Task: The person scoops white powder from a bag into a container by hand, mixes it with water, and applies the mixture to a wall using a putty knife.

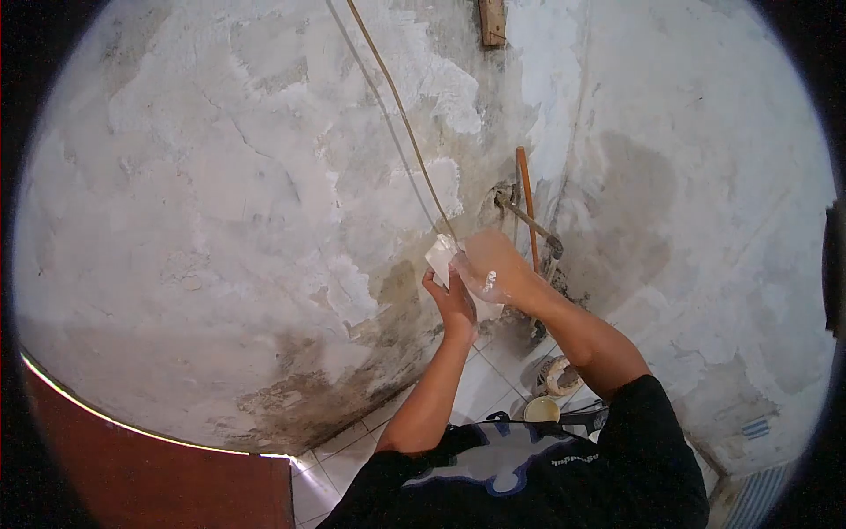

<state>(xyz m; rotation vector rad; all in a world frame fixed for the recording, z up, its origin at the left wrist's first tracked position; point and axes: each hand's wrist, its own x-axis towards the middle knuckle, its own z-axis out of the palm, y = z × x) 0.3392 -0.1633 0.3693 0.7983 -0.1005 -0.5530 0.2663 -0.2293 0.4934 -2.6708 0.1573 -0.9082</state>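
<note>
In front of the stained wall, my two hands are close together. My left hand (455, 307), thumb up and fingers curled, is closed around a whitish flat piece (441, 254) with a white smear along its top edge. Crossing over it, my right hand (495, 267) is blurred, with a dab of white paste (491, 281) on it. Its fingers are bent in toward the flat piece and mostly hidden, and I cannot tell what they hold. A thin brown cable (397, 93) hangs down the wall to just behind the flat piece.
A pipe (531, 224) juts from the wall beside an upright orange-brown stick (527, 198). On the tiled floor (480, 383) stand a round container (561, 377) with a crusted rim and a tub (541, 410) of pale contents. A wooden piece (493, 22) is fixed high up.
</note>
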